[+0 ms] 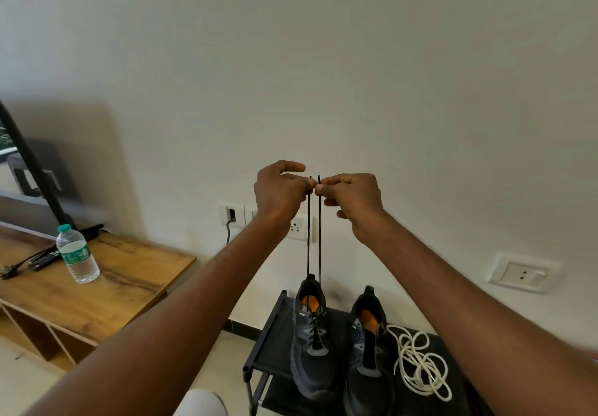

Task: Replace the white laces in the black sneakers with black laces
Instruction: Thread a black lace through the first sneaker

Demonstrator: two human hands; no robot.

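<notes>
Head view, looking forward and down, shows us with both arms stretched out and raised in front of a pale wall. Our left hand (281,190) pinches one end of the black lace (309,237) between thumb and forefinger, and our right hand (351,200) pinches the other end the same way; the two hands sit just beside each other, fingertips nearly touching, with the short stiff tips poking up above the fingers. We judge that we hold them side by side and high like this to draw the lace taut and match the two ends for equal length. Both strands drop straight down, thin and dark, to the left sneaker (312,344), where they cross through the eyelets in a tidy ladder over a grey tongue; this shoe looks laced in black already. The right sneaker (367,357) stands just beside it with no lace that we can see, its tongue bare and its orange insole showing. Both shoes are dark grey to black and sit on the top of a black shoe rack (275,334). The white laces (420,362) lie in a loose tangle on the rack, just to the right of the right sneaker. Off to the left, a wooden table (129,273) carries a water bottle (77,254).
</notes>
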